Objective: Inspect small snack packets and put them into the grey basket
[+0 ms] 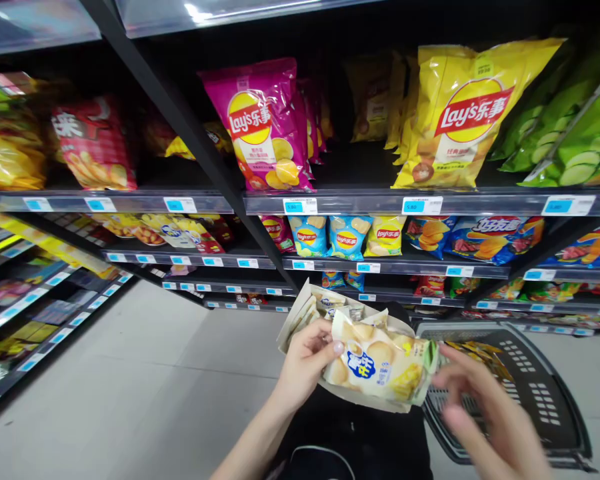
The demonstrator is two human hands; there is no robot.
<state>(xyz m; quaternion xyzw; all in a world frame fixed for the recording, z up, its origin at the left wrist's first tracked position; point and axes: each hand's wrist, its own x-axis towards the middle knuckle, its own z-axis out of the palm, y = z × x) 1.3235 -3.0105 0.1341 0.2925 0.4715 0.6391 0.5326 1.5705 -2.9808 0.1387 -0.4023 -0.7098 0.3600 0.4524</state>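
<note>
My left hand (307, 360) is closed on a small pale yellow snack bag (380, 363), thumb on its front, over an open cardboard box (293, 320) holding more of the same bags. My right hand (485, 413) is blurred by motion, fingers spread, just right of the bag's edge and above a dark plastic shopping basket (545, 393). I cannot tell whether it touches the bag.
Black store shelves hold chip bags: a magenta Lay's bag (263, 127) and a yellow Lay's bag (460, 113) on the upper shelf, green bags (575, 127) at right, smaller bags below. More shelving runs along the left. The floor is grey tile (145, 387).
</note>
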